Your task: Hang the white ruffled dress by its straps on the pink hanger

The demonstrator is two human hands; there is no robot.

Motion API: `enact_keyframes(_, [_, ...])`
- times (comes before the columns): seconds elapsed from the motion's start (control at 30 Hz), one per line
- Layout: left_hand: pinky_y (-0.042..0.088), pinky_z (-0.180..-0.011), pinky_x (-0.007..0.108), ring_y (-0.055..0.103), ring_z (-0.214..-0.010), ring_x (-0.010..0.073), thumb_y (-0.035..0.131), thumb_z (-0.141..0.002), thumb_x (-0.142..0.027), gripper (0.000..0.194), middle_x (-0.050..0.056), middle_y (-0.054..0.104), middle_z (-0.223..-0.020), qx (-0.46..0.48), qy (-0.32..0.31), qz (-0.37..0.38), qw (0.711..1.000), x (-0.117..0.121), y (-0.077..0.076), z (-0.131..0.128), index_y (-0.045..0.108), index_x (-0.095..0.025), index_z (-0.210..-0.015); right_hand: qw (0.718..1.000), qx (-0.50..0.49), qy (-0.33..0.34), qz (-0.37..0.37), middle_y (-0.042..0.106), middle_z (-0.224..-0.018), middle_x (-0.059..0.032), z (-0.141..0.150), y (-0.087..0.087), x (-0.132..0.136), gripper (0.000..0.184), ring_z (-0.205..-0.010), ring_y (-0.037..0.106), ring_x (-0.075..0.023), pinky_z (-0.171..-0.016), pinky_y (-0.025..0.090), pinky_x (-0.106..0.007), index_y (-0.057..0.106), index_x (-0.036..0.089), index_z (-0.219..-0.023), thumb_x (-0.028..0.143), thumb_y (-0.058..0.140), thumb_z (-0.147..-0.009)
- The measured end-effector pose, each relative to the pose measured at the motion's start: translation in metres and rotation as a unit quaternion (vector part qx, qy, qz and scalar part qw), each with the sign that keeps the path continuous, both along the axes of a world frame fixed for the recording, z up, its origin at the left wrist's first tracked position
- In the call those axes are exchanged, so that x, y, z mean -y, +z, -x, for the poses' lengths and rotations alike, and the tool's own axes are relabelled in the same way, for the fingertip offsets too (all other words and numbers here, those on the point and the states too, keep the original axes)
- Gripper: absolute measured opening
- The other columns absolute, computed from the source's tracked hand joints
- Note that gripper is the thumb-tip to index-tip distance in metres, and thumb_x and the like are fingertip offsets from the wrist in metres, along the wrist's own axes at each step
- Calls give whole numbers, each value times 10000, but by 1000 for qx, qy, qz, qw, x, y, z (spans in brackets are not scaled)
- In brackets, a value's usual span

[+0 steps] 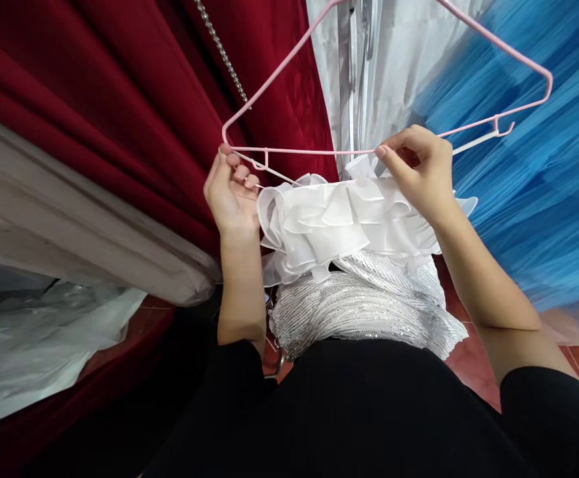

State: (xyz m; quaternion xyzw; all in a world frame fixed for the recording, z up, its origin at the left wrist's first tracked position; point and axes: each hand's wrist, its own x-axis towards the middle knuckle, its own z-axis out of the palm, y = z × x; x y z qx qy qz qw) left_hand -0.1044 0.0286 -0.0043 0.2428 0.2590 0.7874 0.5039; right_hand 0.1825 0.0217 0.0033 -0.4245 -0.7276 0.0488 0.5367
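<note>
A pink clothes hanger (314, 152) is held up in front of me, its lower bar roughly level. Below it hangs a white dress with a ruffled top (319, 216) and a silver sequinned body (364, 305). At the hanger's left corner, my left hand (232, 189) pinches a thin white strap (282, 175) that passes by the left small hook; the other fingers are curled. My right hand (421, 169) is closed in a pinch on the lower bar, right of the middle. Another white strap (473, 141) runs from behind it to the right small hook (504, 126).
Dark red fabric (135, 86) hangs close on the left, with a pale garment (95, 212) beside it. Blue tulle (543, 179) fills the right. White cloth (409, 60) and metal poles (362, 86) stand behind. Red tiles (479, 365) show on the floor.
</note>
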Motion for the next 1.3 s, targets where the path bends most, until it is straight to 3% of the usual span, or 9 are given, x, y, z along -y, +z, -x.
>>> enact_keyframes(0.13, [450, -537, 129, 573, -561, 19, 386, -951, -51, 312, -19, 652, -729, 16, -52, 61, 997, -5, -18, -11, 628, -168, -791, 1000, 7, -20, -14, 468, -693, -12, 3, -8, -1, 343, -642, 417, -119, -649, 411, -310, 662, 246, -839, 559, 536, -902])
enact_keyframes(0.23, [533, -814, 174, 685, -899, 80, 467, -903, -32, 253, 38, 702, -1046, -85, -130, -10, 988, 4, -17, -33, 676, -170, -936, 1000, 5, -22, -15, 446, -688, -11, 4, -11, -5, 369, -633, 420, -127, -659, 440, -319, 662, 261, -847, 604, 531, -882])
enact_keyframes(0.37, [494, -1043, 314, 623, -1182, 173, 426, -994, -409, 290, 54, 657, -1184, -203, -142, -124, 961, 12, 2, -64, 643, -218, -968, 999, -14, -25, -17, 462, -713, -19, 4, -8, -4, 379, -667, 467, -149, -698, 489, -344, 672, 275, -878, 624, 522, -875])
enact_keyframes(0.53, [562, -957, 359, 680, -1019, 182, 349, -918, -657, 499, 20, 578, -789, -256, -43, -103, 960, 2, 7, -74, 493, -211, -749, 995, -44, -70, -61, 560, -1016, -48, -16, 0, 12, 189, -756, 513, -146, -648, 480, -310, 671, 316, -1015, 432, 608, -879])
enact_keyframes(0.67, [575, -947, 364, 682, -892, 163, 360, -892, -693, 539, 9, 503, -682, -216, -58, -103, 969, -3, 4, -68, 444, -206, -677, 931, -202, -211, -218, 529, -1091, -73, -55, -13, 16, 256, -891, 521, -167, -636, 400, -298, 608, 270, -1059, 252, 678, -814])
enact_keyframes(0.83, [585, -930, 346, 673, -872, 158, 373, -881, -708, 549, 10, 486, -663, -221, -58, -80, 970, 1, 6, -65, 418, -207, -660, 958, -261, -104, -49, 614, -772, -33, -83, -39, 4, 213, -610, 522, -123, -545, 372, -298, 609, 232, -823, 414, 710, -778])
enact_keyframes(0.93, [588, -908, 335, 664, -856, 156, 377, -877, -716, 548, 8, 468, -659, -224, -55, -88, 969, 1, 6, -65, 405, -210, -666, 962, -266, -51, 20, 619, -670, -20, -80, -39, 1, 246, -522, 506, -101, -512, 367, -291, 652, 233, -732, 464, 657, -819])
enact_keyframes(1.2, [595, -856, 317, 625, -765, 145, 370, -862, -748, 560, -2, 393, -632, -207, -33, -105, 972, -2, 7, -66, 372, -220, -675, 968, -176, -165, -69, 661, -644, -60, -90, -10, 12, 285, -481, 542, -115, -472, 375, -308, 678, 204, -662, 343, 567, -884])
enact_keyframes(1.3, [596, -855, 313, 630, -782, 150, 378, -851, -758, 564, 1, 398, -630, -217, -27, -82, 972, -1, 9, -63, 374, -221, -677, 964, -210, -143, -75, 640, -627, -54, -104, -2, 5, 246, -483, 526, -114, -491, 395, -307, 670, 205, -655, 335, 604, -854])
